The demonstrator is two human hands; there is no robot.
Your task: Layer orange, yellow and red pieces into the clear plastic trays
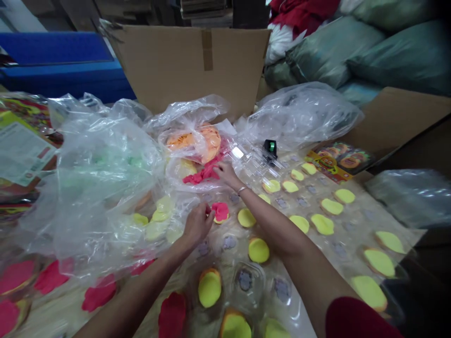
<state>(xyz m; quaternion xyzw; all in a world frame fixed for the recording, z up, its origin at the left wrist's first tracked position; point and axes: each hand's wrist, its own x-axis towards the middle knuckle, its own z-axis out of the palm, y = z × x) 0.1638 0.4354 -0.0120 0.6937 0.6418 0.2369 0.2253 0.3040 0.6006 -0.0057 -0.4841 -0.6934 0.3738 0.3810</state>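
Note:
My left hand is closed, its thumb and fingertips at the edge of a wavy pink piece. That piece lies over a yellow disc on the table. Farther forward, my right hand reaches over a heap of pink pieces in an opened clear plastic bag. Its fingers pinch at the heap's right side. Around my hands lie yellow discs on tan bases, such as a nearer yellow-topped one. Clear trays with small grey pieces stand among them.
Crumpled clear plastic bags cover the left side. A bag of orange pieces, a black tape dispenser and a printed card lie farther back. A cardboard box borders the table's far side. More pink-topped pieces lie front left.

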